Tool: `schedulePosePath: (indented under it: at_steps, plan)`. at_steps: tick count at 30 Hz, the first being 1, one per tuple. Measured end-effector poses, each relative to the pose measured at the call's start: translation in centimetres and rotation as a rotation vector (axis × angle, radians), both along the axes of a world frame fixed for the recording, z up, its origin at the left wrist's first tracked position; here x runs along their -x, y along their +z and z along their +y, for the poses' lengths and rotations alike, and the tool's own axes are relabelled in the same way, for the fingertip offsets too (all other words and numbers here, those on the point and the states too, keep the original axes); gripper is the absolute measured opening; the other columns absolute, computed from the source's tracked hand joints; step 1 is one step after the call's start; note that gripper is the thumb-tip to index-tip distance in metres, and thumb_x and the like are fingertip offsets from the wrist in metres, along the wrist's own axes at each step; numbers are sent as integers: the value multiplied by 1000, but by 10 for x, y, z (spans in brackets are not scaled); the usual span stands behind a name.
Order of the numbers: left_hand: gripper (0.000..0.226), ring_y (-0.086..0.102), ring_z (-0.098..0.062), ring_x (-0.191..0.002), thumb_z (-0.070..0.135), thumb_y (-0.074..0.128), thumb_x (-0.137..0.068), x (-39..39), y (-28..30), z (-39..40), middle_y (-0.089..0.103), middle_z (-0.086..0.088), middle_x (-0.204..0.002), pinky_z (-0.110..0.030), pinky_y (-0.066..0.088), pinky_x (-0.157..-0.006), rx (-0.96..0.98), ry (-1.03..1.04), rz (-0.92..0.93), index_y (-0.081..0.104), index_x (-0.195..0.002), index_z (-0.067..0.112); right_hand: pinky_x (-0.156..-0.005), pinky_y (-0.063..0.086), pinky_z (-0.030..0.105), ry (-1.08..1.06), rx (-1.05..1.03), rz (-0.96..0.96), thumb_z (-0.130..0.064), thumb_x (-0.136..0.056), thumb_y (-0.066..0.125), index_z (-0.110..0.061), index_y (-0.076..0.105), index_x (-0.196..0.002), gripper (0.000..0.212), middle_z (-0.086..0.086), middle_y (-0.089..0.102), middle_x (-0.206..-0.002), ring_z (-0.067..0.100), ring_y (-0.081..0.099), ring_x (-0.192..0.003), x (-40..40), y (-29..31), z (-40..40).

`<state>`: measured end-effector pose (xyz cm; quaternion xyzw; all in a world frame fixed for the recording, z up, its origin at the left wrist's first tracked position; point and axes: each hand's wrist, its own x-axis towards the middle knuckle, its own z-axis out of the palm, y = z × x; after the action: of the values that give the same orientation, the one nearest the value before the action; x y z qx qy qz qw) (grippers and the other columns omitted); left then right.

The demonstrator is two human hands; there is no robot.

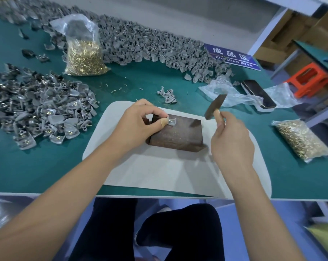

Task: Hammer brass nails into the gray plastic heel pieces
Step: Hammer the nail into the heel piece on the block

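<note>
A dark metal block stands on a grey mat in front of me. On the block's far left corner lies a gray heel piece with a brass nail standing in it. My left hand pinches that piece and nail between thumb and forefinger. My right hand grips the handle of a small hammer, whose dark head is raised and blurred, up and to the right of the heel piece.
Heel pieces with nails are heaped at the left; a long heap runs along the back. Bags of brass nails stand at the back and lie at the right. A phone and a blue sign are at the far right.
</note>
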<state>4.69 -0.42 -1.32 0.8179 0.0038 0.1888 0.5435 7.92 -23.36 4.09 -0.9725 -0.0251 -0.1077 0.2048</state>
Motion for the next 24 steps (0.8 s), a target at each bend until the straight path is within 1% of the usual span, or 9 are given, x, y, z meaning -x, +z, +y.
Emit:
schedulePosePath:
  at_steps: [3, 5, 8, 10, 12, 14, 18, 21, 24]
  plan:
    - [11, 57, -5, -79, 24, 80, -86, 1, 0, -1, 62, 5, -96, -12, 40, -68, 2, -1, -10, 78, -90, 34, -80, 34, 41, -62, 205, 98, -8, -100, 46, -24, 52, -143, 46, 17, 56, -123, 40, 50, -113, -4, -6, 0]
    - [11, 58, -4, -81, 23, 80, -86, 1, 0, -2, 63, 5, -95, -11, 39, -69, 0, 4, -21, 78, -91, 33, -91, 34, 44, -49, 253, 77, -13, -102, 49, -27, 60, -138, 40, 17, 59, -122, 39, 45, -117, -3, -10, 3]
    - [9, 58, -5, -89, 24, 79, -88, 2, 1, -3, 66, 10, -94, -12, 39, -71, -42, 19, -54, 76, -90, 32, -91, 42, 43, 114, -73, -179, -19, -102, 58, -20, 73, -115, 20, 13, 64, -109, 34, 56, -107, -3, -10, 16]
    - [10, 56, -8, -96, 25, 77, -89, 4, 1, -4, 69, 15, -93, -15, 40, -73, -97, 37, -78, 74, -91, 34, -87, 48, 31, 332, -264, -179, -19, -99, 64, -18, 73, -110, 15, 5, 66, -103, 18, 61, -92, -3, -7, 33]
    - [13, 57, -6, -100, 25, 75, -90, 6, 2, -5, 70, 18, -93, -17, 43, -78, -117, 58, -99, 72, -94, 37, -84, 50, 26, 464, -271, -84, -21, -96, 70, -20, 74, -113, 18, -2, 67, -100, 10, 59, -84, -3, -4, 49]
    - [16, 59, -4, -101, 24, 73, -90, 9, 2, -6, 70, 15, -95, -17, 45, -84, -130, 77, -130, 71, -98, 38, -82, 49, 26, 492, -228, -56, -19, -93, 73, -23, 77, -108, 16, -6, 68, -96, 8, 58, -83, -2, -4, 58]
    - [15, 64, -5, -96, 20, 72, -90, 11, 5, -9, 69, 7, -97, -27, 51, -90, -192, 121, -157, 73, -103, 28, -82, 43, 22, 488, -172, -91, -12, -93, 69, -20, 78, -104, 17, -3, 71, -98, 14, 62, -92, 3, 0, 64]
    - [15, 63, -10, -94, 14, 72, -89, 13, 9, -10, 69, 5, -95, -30, 51, -88, -249, 137, -206, 74, -103, 19, -85, 46, 33, 456, -109, -125, -11, -96, 64, -15, 77, -106, 17, 4, 68, -102, 22, 61, -98, 11, 2, 69]
    - [16, 62, -17, -92, 7, 73, -87, 13, 11, -10, 68, 6, -92, -25, 49, -86, -361, 130, -283, 75, -102, 10, -81, 44, 41, 377, -21, -149, -15, -98, 60, -11, 74, -105, 17, 7, 62, -106, 30, 58, -102, 22, 2, 77]
